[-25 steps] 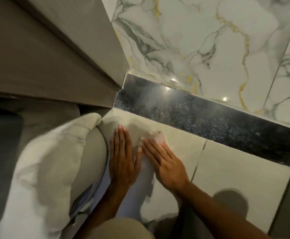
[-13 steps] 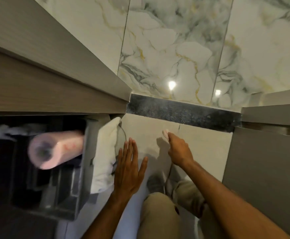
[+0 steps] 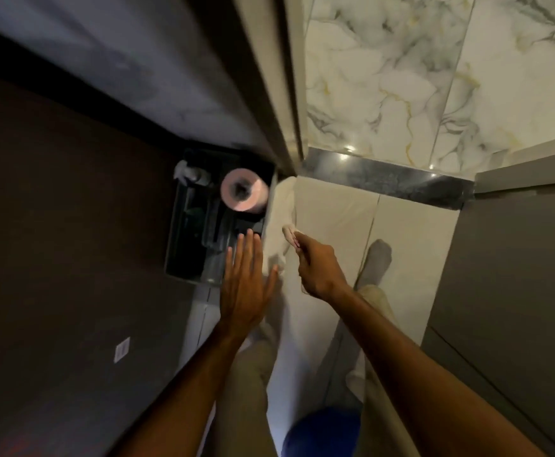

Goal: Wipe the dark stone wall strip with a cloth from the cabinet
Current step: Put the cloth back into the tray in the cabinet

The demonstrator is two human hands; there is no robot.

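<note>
Two bare hands reach forward at the middle of the frame. The left hand [image 3: 243,278] is spread flat, fingers straight and together, holding nothing, hovering over the near edge of the open cabinet [image 3: 203,225] at centre left. The right hand [image 3: 315,268] is closed, pinching a small pale cloth [image 3: 290,235] that sticks out from its fingertips toward the upper left. A pink paper roll [image 3: 244,190] lies inside the dark cabinet, its hollow end facing the camera. A white towel [image 3: 281,219] hangs along the cabinet's right edge, just left of the cloth.

The dark stone wall strip [image 3: 388,183] sits above centre, its long axis running from centre to the right and sloping slightly down. It lies between the marble wall [image 3: 385,77] above and the pale floor tiles [image 3: 335,219] below. Its left end meets the cabinet frame; its right end meets a grey panel [image 3: 516,258]. Open tile floor separates the right hand from the strip.
</note>
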